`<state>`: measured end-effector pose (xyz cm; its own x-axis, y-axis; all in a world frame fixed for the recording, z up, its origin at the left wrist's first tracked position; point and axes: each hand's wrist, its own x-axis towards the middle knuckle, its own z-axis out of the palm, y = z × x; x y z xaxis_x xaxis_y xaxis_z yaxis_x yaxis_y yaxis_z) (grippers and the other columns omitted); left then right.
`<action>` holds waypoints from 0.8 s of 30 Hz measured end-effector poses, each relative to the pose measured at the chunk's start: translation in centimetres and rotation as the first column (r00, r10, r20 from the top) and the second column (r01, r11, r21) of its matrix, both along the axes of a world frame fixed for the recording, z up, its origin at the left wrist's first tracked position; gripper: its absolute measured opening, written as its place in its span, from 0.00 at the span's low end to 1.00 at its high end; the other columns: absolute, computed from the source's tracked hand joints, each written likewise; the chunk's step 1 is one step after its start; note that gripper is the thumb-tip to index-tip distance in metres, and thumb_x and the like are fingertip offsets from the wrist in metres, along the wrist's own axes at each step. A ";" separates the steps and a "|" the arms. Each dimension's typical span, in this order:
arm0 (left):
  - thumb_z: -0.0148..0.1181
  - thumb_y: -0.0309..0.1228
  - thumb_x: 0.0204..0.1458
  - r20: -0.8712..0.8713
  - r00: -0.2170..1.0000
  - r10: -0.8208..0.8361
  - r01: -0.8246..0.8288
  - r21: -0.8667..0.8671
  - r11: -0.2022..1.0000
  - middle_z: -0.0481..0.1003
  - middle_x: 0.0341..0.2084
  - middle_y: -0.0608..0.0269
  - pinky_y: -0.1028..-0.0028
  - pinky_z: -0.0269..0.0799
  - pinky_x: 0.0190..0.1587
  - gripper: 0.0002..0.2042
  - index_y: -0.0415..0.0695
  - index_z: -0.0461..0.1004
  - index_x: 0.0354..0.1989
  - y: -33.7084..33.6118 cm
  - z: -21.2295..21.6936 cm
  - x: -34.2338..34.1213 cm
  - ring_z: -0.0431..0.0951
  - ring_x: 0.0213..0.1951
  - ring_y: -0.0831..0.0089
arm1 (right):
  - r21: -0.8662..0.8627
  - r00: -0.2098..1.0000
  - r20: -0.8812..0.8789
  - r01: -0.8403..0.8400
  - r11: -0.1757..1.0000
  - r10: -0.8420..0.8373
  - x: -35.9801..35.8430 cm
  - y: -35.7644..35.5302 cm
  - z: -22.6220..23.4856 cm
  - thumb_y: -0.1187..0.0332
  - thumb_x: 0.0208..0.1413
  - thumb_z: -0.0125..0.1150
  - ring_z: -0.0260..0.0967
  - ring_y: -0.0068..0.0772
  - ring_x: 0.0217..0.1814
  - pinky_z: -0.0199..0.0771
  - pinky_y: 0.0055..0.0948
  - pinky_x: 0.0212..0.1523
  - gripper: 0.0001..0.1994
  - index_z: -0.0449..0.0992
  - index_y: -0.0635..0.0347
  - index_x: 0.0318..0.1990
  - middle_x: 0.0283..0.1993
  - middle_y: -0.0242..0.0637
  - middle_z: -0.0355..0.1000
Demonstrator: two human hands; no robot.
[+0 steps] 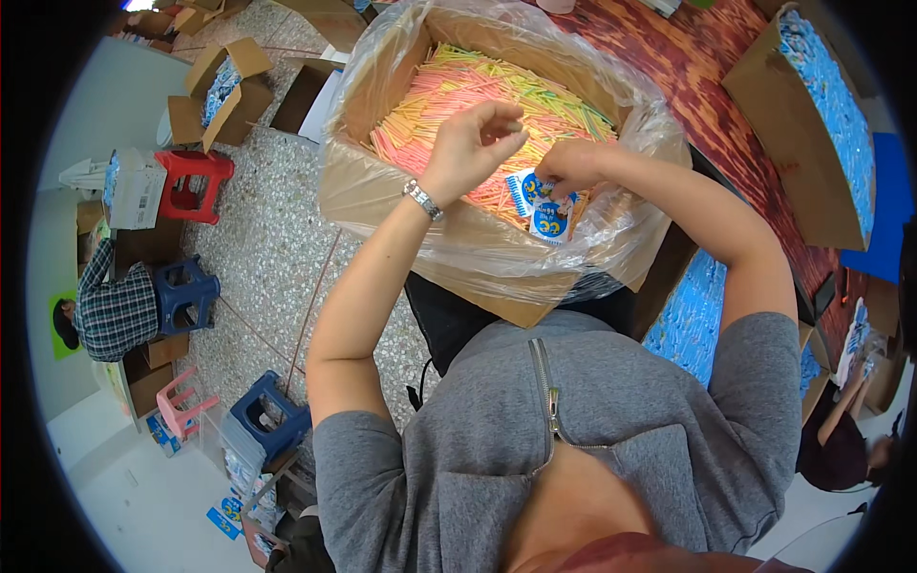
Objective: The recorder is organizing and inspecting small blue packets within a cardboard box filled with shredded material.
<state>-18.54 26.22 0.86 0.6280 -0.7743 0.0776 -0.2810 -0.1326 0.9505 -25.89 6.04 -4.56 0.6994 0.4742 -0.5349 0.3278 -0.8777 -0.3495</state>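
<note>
A large cardboard box (368, 205) lined with clear plastic film stands before me, holding a heap of thin pink, yellow and green sticks (449, 91). Over the heap hovers my left hand (470, 148), its fingers curled and the thumb apart from them; I see nothing between them. My right hand (576, 166) is closed on small blue-and-white packets (550, 222) at the box's near side. At least two packets overlap there, and the fingertips partly cover them. What the packets contain is hidden.
Blue packets fill a carton (802, 134) at the far right and a container (693, 306) beside my right elbow. A red patterned tabletop (650, 57) lies behind the box. On the left are a red stool (194, 186), blue stools (269, 413) and a seated person (119, 310). Another person (845, 439) works at right.
</note>
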 end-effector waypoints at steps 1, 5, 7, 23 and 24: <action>0.65 0.34 0.51 0.004 1.000 0.008 -0.008 -0.003 1.000 0.80 0.35 0.56 0.75 0.76 0.41 0.17 0.37 0.75 0.45 0.5 -0.2 -0.2 0.81 0.37 0.72 | 0.078 1.000 -0.005 0.019 0.997 -0.019 0.0 0.0 0.3 0.58 0.46 0.67 0.74 0.44 0.36 0.71 0.41 0.34 0.14 0.76 0.56 0.36 0.31 0.40 0.75; 0.64 0.39 0.53 0.101 0.989 -0.104 0.078 0.233 0.969 0.76 0.43 0.54 0.72 0.75 0.45 0.23 0.33 0.72 0.50 1.5 -1.0 -0.4 0.78 0.42 0.71 | 0.445 0.979 0.047 0.158 0.881 -0.199 0.8 -0.5 4.7 0.64 0.49 0.64 0.69 0.39 0.30 0.67 0.38 0.30 0.11 0.73 0.60 0.35 0.27 0.38 0.71; 0.63 0.37 0.54 0.055 0.983 -0.177 0.161 0.217 0.963 0.78 0.39 0.57 0.74 0.75 0.43 0.20 0.33 0.74 0.48 1.4 -1.0 -0.2 0.78 0.40 0.75 | 0.507 0.957 0.150 0.142 0.850 -0.250 1.3 -0.3 6.8 0.65 0.51 0.63 0.68 0.39 0.29 0.67 0.38 0.30 0.10 0.73 0.60 0.35 0.26 0.38 0.71; 0.68 0.34 0.48 -0.031 0.994 0.108 -0.103 0.112 0.988 0.74 0.17 0.69 0.80 0.68 0.25 0.12 0.38 0.75 0.24 1.8 -0.9 -1.4 0.70 0.22 0.88 | 0.618 0.840 0.345 0.133 0.775 -0.419 0.8 1.8 10.7 0.68 0.57 0.60 0.69 0.22 0.30 0.68 0.26 0.31 0.09 0.75 0.64 0.41 0.30 0.35 0.73; 0.69 0.34 0.46 -0.071 0.988 0.136 -0.130 0.085 0.988 0.73 0.17 0.68 0.79 0.68 0.25 0.12 0.38 0.74 0.23 1.8 -1.0 -1.2 0.70 0.22 0.87 | 0.617 0.844 0.345 0.127 0.777 -0.411 1.1 1.7 10.5 0.68 0.57 0.60 0.69 0.22 0.30 0.68 0.26 0.31 0.09 0.75 0.64 0.41 0.30 0.35 0.73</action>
